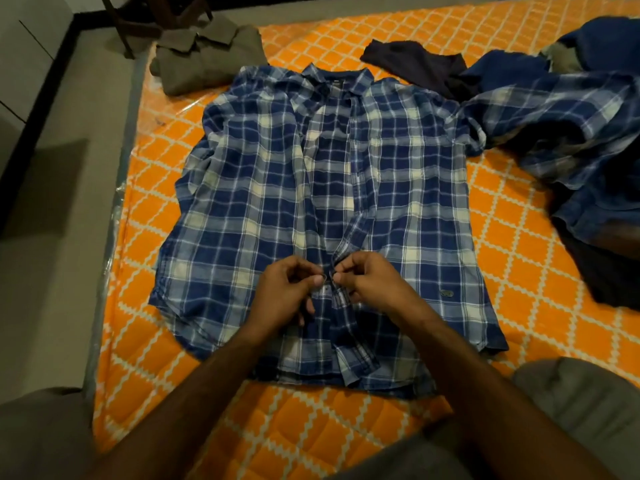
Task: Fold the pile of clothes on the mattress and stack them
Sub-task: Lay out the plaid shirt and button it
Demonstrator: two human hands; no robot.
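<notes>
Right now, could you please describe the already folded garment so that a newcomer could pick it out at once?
Start from the orange quilted mattress and go to its far left corner. There, just beyond the collar of the spread-out blue plaid shirt, lies the folded olive-brown shirt. It is the only plain brownish, neatly folded item; the other clothes are blue or dark and unfolded.

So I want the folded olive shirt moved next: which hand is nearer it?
Left. The left hand lies below-right of the folded olive shirt; the right hand sits farther right.
</notes>
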